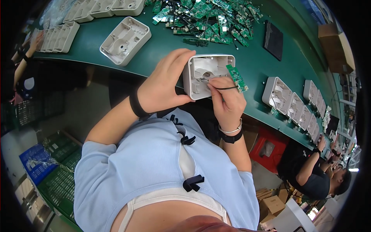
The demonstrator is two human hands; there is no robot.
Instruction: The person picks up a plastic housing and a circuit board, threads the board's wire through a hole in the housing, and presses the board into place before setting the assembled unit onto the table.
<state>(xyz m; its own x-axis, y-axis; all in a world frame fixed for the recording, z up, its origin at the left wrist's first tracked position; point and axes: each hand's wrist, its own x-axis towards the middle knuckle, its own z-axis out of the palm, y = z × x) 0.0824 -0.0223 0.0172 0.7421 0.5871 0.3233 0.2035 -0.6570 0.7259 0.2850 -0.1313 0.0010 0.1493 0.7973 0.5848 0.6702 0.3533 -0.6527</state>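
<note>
My left hand (164,79) grips the left side of a whitish plastic housing (188,81), its open inside turned up toward me at the table's front edge. Over the housing's right part, my right hand (228,99) pinches a thin black cable (227,88) between thumb and fingers. The cable's end reaches into the housing near a round opening. A green circuit board (237,78) on that cable hangs beside my right fingers, past the housing's right wall. Whether my right fingers touch the housing I cannot tell.
A heap of green circuit boards (210,21) lies at the back of the green table (162,44). One loose housing (125,40) rests left of my hands; rows of housings (277,92) stand right. A black flat tray (273,40) lies back right. Other people work at both sides.
</note>
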